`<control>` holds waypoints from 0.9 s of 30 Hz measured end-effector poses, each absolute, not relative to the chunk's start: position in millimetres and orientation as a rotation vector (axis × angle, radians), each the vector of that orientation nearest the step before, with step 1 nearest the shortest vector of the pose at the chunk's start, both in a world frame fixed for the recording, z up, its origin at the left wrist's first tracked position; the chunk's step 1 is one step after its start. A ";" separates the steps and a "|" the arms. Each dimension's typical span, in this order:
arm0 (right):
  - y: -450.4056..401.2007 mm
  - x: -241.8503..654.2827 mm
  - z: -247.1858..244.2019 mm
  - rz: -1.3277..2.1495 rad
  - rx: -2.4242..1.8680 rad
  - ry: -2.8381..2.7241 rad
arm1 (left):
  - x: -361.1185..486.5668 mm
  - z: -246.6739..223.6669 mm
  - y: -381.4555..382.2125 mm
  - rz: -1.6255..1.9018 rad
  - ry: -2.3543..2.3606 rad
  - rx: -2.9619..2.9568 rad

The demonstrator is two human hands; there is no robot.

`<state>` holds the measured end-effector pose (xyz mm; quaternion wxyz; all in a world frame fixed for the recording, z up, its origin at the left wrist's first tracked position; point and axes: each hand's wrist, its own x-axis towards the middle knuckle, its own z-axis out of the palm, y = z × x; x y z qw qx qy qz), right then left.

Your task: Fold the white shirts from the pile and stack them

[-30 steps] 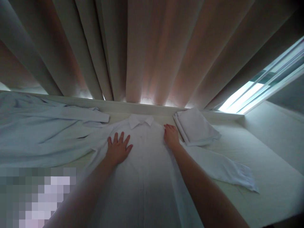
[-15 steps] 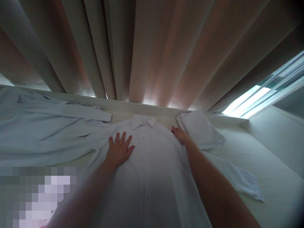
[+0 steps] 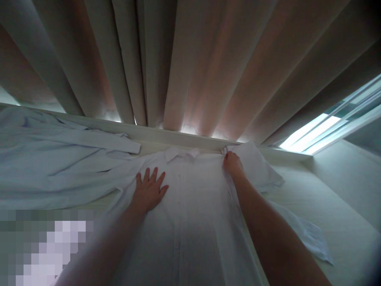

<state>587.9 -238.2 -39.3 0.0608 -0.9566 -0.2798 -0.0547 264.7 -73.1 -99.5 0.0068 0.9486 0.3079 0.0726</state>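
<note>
A white button-up shirt [image 3: 190,206] lies spread front side up, its collar toward the curtain. My left hand [image 3: 149,190] rests flat on the chest, left of the button placket, fingers spread. My right hand [image 3: 233,163] is closed on the shirt's right shoulder, which is pulled taut. The right sleeve [image 3: 309,230] stretches out to the right, partly hidden behind my right forearm. Just beyond my right hand sits a folded white cloth [image 3: 256,165], partly covered by the hand.
More white garments [image 3: 65,167] lie spread on the left, against the shirt's left sleeve. Pale curtains [image 3: 202,79] hang along the back above a low ledge [image 3: 160,135]. A bright window [image 3: 312,131] shows at the right, beside a wall [image 3: 351,171]. The lower left corner is pixelated.
My right hand has moved slightly right and toward the curtain, drawing the shirt's shoulder with it. The collar looks flatter. My left hand stays in place.
</note>
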 end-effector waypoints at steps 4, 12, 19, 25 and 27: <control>-233.6 570.8 -55.3 -0.451 -2.855 -1.065 | 264.4 -101.5 -72.0 0.258 0.943 2.967; -218.2 540.2 -104.0 -0.058 -2.905 -1.322 | 264.7 -106.1 -70.3 0.266 0.934 2.975; -219.1 543.6 -112.9 -0.107 -2.895 -1.275 | 263.7 -104.8 -70.5 0.261 0.924 2.972; -219.6 516.3 -104.7 -0.111 -2.785 -1.495 | 260.4 -101.0 -73.6 0.227 0.949 2.979; -220.1 509.2 -107.6 -0.034 -2.829 -1.416 | 259.5 -100.1 -74.4 0.214 0.949 2.984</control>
